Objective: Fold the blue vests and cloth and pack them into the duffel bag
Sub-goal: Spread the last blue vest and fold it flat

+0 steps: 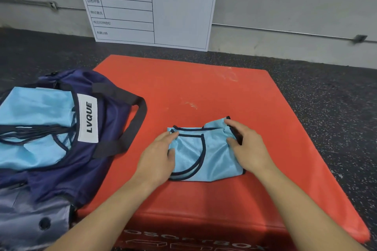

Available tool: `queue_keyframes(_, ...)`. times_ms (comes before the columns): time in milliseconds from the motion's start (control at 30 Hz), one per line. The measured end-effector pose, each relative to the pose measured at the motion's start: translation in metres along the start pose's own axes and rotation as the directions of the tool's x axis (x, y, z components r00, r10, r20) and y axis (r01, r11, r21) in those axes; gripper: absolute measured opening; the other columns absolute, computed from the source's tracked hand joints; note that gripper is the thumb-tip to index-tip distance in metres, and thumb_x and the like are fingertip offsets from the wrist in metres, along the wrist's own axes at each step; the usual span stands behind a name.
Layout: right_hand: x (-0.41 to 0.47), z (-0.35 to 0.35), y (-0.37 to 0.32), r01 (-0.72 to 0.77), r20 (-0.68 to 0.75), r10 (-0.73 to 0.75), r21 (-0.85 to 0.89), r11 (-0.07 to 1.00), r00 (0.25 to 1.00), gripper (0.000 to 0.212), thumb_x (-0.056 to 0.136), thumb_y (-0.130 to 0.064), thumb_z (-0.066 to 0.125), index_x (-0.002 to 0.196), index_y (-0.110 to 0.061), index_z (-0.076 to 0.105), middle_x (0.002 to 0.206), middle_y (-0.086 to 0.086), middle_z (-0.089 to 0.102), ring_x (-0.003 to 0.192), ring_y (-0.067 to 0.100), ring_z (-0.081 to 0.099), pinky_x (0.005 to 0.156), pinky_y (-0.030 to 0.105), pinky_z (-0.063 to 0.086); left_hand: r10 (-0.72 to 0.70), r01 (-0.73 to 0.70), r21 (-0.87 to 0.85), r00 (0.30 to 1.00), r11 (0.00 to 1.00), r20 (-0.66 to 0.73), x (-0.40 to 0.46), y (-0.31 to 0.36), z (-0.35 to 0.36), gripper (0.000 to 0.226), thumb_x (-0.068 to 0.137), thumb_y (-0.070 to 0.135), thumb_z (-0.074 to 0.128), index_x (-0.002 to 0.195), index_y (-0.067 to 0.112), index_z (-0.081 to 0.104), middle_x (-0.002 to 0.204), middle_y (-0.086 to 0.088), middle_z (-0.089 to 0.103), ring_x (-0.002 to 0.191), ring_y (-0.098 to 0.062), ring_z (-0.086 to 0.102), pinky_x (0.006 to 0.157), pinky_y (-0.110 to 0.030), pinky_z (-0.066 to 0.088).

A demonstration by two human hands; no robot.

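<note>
A light blue vest (206, 155) with dark trim lies folded small on the red soft box (204, 87). My left hand (158, 157) grips its left edge, thumb over the fabric. My right hand (247, 146) grips the bunched right edge, fingers curled round the dark trim. To the left sits the navy duffel bag (106, 120), open, with a white LVQUE label. Folded light blue vests (34, 124) lie inside its opening.
The bag's black strap (132, 120) loops over onto the red box. Dark speckled floor (326, 98) surrounds the box. A white chart board (151, 6) leans against the grey wall behind.
</note>
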State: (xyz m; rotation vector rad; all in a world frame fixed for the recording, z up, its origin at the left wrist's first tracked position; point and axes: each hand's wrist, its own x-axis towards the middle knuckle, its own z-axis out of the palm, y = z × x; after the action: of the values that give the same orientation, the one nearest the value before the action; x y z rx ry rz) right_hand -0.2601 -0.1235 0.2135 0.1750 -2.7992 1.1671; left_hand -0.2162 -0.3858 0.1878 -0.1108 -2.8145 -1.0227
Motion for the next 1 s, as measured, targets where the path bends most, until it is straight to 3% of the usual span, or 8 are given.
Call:
queue_keyframes(133,0.005,0.008,0.011,-0.012,0.044,0.027,-0.312,0.95,0.999,0.058,0.097,-0.012,0.06,0.151,-0.028,0.047,0.131,-0.003,0.064,0.124,0.019,0.049,0.09,0.03,0.042,0.013,-0.009,0.294,1.0,0.956,-0.014,0.0,-0.007,0.007,0.05,0.096,0.019,0.056,0.145,0.027,0.052,0.15,0.008,0.049,0.128,-0.021,0.045,0.1,-0.04,0.039)
queue_keyframes(233,0.005,0.016,0.005,0.118,-0.035,-0.163,-0.546,0.829,0.986,0.057,0.093,-0.013,0.064,0.148,-0.021,0.051,0.153,0.005,0.048,0.137,0.028,0.04,0.106,0.042,0.041,0.106,-0.071,0.33,0.99,0.941,-0.088,0.0,-0.006,0.007,0.043,0.098,0.031,0.049,0.138,0.021,0.06,0.154,0.001,0.046,0.138,-0.024,0.043,0.105,-0.044,0.04)
queue_keyframes(333,0.008,0.031,-0.011,0.25,-0.046,-0.321,-0.527,0.812,0.946,0.051,0.1,-0.021,0.058,0.15,-0.014,0.049,0.163,0.011,0.035,0.152,0.029,0.029,0.121,0.048,0.03,0.182,-0.166,0.322,0.983,0.932,-0.021,-0.001,0.001,0.005,0.058,0.102,0.045,0.025,0.146,0.018,0.052,0.162,0.001,0.034,0.152,-0.015,0.023,0.123,-0.04,0.022)
queue_keyframes(467,0.009,0.049,-0.008,0.309,0.166,-0.261,-0.504,0.807,0.951,0.044,0.105,-0.024,0.046,0.149,-0.015,0.05,0.161,0.007,0.039,0.149,0.026,0.034,0.125,0.043,0.019,0.14,-0.216,0.387,0.966,0.896,0.216,-0.01,-0.003,0.014,0.08,0.092,0.056,-0.006,0.161,0.024,0.017,0.169,0.009,0.005,0.154,-0.004,-0.008,0.126,-0.032,-0.005)
queue_keyframes(600,0.012,0.035,-0.01,0.306,0.124,-0.279,-0.399,0.865,0.952,0.036,0.1,-0.016,0.058,0.134,-0.024,0.067,0.153,0.003,0.049,0.144,0.026,0.042,0.123,0.044,0.028,0.167,-0.225,0.356,0.968,0.907,0.187,-0.011,-0.009,0.015,0.074,0.096,0.056,-0.003,0.162,0.026,0.014,0.168,0.012,0.004,0.152,0.001,-0.011,0.125,-0.032,-0.006)
queue_keyframes(700,0.013,0.022,-0.011,0.355,0.216,-0.287,-0.432,0.829,0.933,0.031,0.102,-0.018,0.055,0.125,-0.03,0.073,0.151,-0.004,0.053,0.148,0.022,0.036,0.124,0.041,0.02,0.164,-0.23,0.329,0.963,0.916,0.215,-0.013,-0.013,0.013,0.074,0.096,0.057,-0.002,0.162,0.027,0.011,0.167,0.014,0.001,0.15,0.003,-0.015,0.124,-0.03,-0.009)
queue_keyframes(800,0.01,0.018,-0.003,0.348,0.321,-0.208,-0.482,0.804,0.924,0.037,0.106,-0.019,0.047,0.134,-0.034,0.066,0.153,-0.009,0.05,0.151,0.017,0.028,0.124,0.038,0.011,0.16,-0.232,0.34,0.961,0.911,0.227,-0.015,-0.015,0.013,0.074,0.095,0.057,-0.004,0.162,0.027,0.007,0.168,0.014,-0.003,0.15,0.003,-0.016,0.124,-0.03,-0.01)
queue_keyframes(1000,0.012,0.013,-0.005,0.365,0.309,-0.233,-0.496,0.788,0.922,0.056,0.098,-0.003,0.042,0.148,-0.026,0.052,0.158,-0.013,0.042,0.155,0.011,0.018,0.121,0.028,-0.008,0.146,-0.216,0.322,0.963,0.922,0.227,-0.015,-0.015,0.013,0.076,0.094,0.062,-0.007,0.162,0.029,0.005,0.167,0.017,-0.006,0.148,0.007,-0.02,0.124,-0.03,-0.009)
